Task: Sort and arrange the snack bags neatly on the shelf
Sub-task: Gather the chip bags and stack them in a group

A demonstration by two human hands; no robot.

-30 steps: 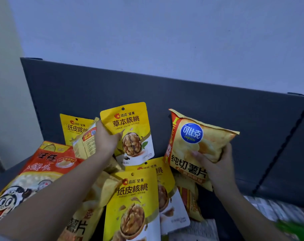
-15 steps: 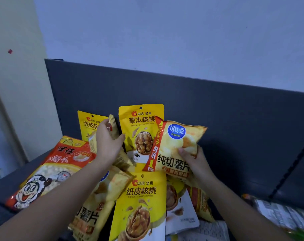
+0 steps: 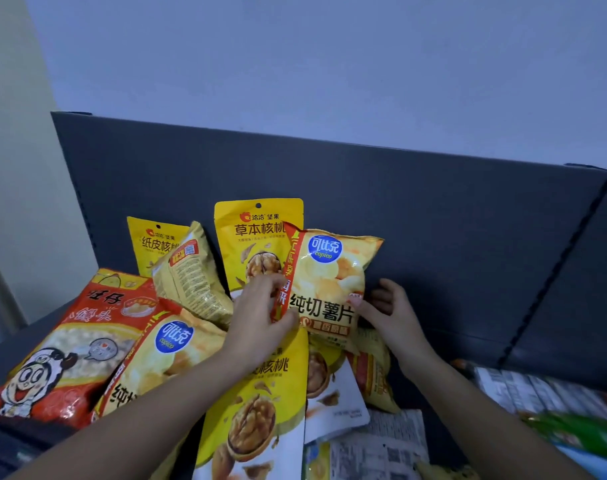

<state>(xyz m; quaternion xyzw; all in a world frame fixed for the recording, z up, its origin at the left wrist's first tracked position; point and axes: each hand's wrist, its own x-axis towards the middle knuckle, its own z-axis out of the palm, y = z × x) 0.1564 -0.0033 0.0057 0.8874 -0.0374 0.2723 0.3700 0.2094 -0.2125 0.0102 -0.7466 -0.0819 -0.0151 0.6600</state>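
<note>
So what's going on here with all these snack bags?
A person is tidying snack bags on a dark shelf. The left hand pinches the left edge of an upright chip bag and the right hand holds its right side. The bag overlaps a yellow walnut bag standing at the back. Other bags, including a big red bag, lie jumbled to the left and in front.

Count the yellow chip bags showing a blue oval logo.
2: upright chip bag held between left hand and right hand; lying chip bag beside red cartoon bag. Others may face away.
</note>
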